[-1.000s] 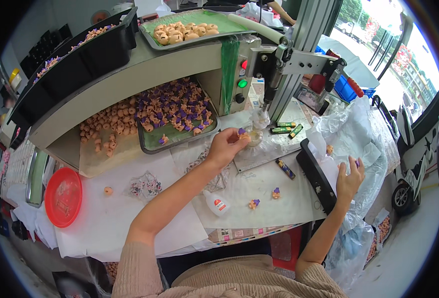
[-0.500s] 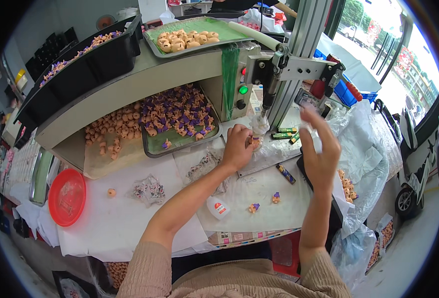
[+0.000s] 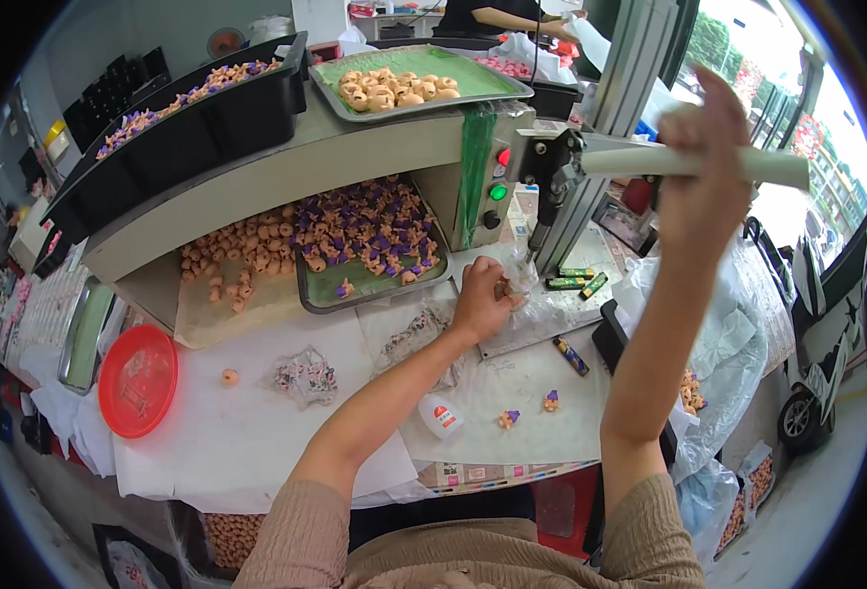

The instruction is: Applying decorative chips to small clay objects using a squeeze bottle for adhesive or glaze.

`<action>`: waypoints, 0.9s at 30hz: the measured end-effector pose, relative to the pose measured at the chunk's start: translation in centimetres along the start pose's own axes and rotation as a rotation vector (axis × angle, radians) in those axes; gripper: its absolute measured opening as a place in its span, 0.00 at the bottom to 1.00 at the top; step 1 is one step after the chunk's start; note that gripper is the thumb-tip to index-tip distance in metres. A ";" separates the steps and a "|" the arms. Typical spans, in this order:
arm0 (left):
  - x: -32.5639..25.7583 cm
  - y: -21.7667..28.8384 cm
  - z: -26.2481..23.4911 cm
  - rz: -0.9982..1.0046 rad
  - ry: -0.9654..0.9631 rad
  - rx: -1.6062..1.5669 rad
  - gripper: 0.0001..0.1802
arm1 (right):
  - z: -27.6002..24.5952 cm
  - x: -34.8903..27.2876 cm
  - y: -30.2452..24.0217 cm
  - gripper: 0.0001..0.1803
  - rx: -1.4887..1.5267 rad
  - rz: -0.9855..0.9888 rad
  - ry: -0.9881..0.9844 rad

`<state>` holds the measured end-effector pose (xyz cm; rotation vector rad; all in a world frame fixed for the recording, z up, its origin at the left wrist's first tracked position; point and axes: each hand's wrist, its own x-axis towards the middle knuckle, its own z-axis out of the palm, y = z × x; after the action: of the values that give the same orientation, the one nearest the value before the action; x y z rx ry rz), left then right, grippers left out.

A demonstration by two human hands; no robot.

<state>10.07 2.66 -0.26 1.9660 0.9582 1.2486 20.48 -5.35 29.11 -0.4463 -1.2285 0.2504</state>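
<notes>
My right hand [image 3: 705, 167] is raised high at the right, fingers wrapped round the long white lever [image 3: 782, 167] of a bench press. The lever sticks out sideways from the press linkage [image 3: 554, 162]. Below the press's dark plunger [image 3: 543, 228], my left hand [image 3: 482, 302] is closed at the clear plastic-wrapped tip [image 3: 523, 273]. Its fingertips pinch a small peach-coloured figure part, mostly hidden by them. Two small peach-and-purple figures [image 3: 509, 419] lie nearer to me, beside a white glue bottle [image 3: 441, 416].
A tray of purple-and-peach pieces [image 3: 444, 276] sits under the shelf, next to loose round peach parts [image 3: 247, 245]. Atop the shelf stand a tray of heads [image 3: 512, 88] and a black bin [image 3: 198, 123]. Green batteries [image 3: 578, 284] lie by the press. A red basin [image 3: 109, 393] is at left.
My right hand has gone up and taken hold of the lever, which has swung from pointing back left to pointing right. The plunger has tilted; my left hand stays at the press.
</notes>
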 end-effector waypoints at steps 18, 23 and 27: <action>-14.5 -3.9 -31.2 -0.050 0.426 0.803 0.24 | -6.2 -24.0 0.4 0.15 -0.591 0.478 -0.347; -19.8 -7.9 -36.0 -0.401 0.342 1.079 0.27 | -4.3 -27.9 1.0 0.12 -0.482 0.650 -0.357; -17.5 -8.5 -36.7 -0.440 0.345 0.824 0.27 | -3.0 -27.8 0.6 0.10 -0.487 0.636 -0.364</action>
<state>-31.01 -3.02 -1.97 1.9278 2.2160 1.0257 14.38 -17.03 4.48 -1.2613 -1.4769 0.5967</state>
